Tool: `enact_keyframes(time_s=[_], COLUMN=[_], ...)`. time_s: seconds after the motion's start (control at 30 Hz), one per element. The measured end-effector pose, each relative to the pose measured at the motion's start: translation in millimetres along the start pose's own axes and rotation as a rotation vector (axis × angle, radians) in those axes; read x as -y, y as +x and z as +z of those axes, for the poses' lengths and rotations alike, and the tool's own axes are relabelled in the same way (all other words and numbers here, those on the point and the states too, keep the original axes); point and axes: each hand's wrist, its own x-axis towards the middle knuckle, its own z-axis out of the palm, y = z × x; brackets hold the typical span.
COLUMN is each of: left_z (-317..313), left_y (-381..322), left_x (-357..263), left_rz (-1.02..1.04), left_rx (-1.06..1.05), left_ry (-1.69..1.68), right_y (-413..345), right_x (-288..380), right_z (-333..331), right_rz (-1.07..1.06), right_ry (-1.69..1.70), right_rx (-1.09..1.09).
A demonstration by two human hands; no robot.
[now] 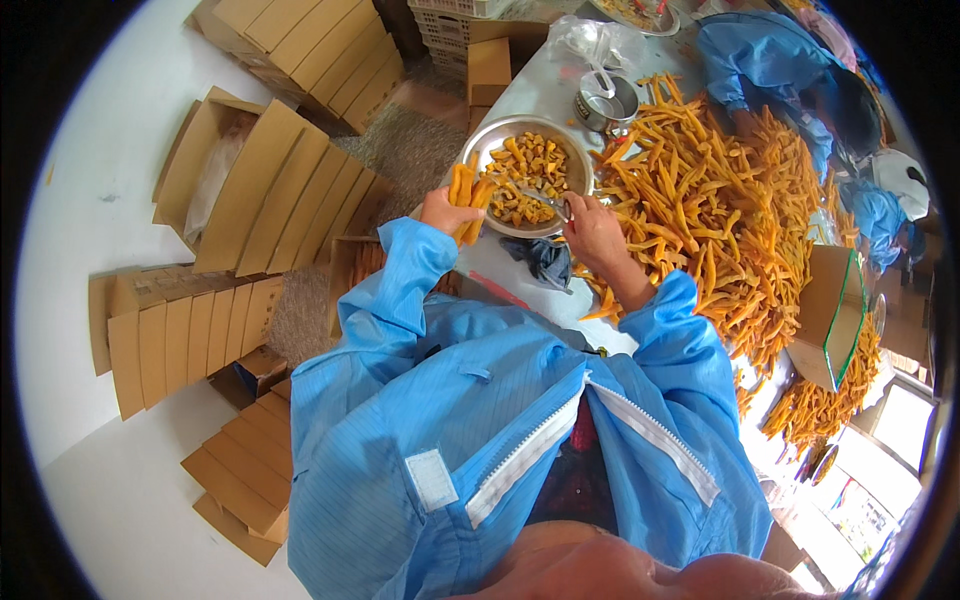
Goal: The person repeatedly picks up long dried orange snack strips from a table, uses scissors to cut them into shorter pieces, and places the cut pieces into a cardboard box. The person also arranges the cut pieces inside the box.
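My left hand (448,214) grips several orange dried strips (466,196), perhaps sweet potato, at the left rim of a round metal bowl (585,154). Small cut pieces (529,165) of the same stuff lie in that bowl. My right hand (592,229) is closed around the handles of metal scissors (549,201), whose blades reach over the bowl and point left. A large heap of orange strips (712,202) spreads over the table to the right of my right hand. A dark cloth (544,261) lies just below the bowl.
Beyond the bowl stand a metal pot (606,101) and a clear plastic bag (592,45). A co-worker in a blue sleeve (765,56) reaches into the heap. Stacked cardboard boxes (277,195) line the left side. An upright cardboard piece (832,315) stands at the heap's right.
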Motion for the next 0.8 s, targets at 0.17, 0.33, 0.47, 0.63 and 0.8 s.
enact_keyframes(time_s=[0.17, 0.33, 0.47, 0.63, 0.8], left_z=[16, 23, 21, 17, 3], left_y=[15, 21, 26, 32, 22], left_x=[18, 30, 31, 27, 15], left_rz=[0.14, 0.127, 0.143, 0.056, -0.016], left_rx=[0.02, 0.027, 0.007, 0.037, 0.084], left_ry=[0.273, 0.398, 0.561, 0.63, 0.317], right_y=[-16, -14, -11, -9, -17], right_x=[15, 10, 11, 14, 2], right_z=[13, 17, 19, 23, 20], right_rz=[0.049, 0.048, 0.096, 0.263, 0.327], right_ry=[0.046, 0.078, 0.144, 0.183, 0.287], right_rx=[-0.072, -0.041, 0.069, 0.221, 0.223])
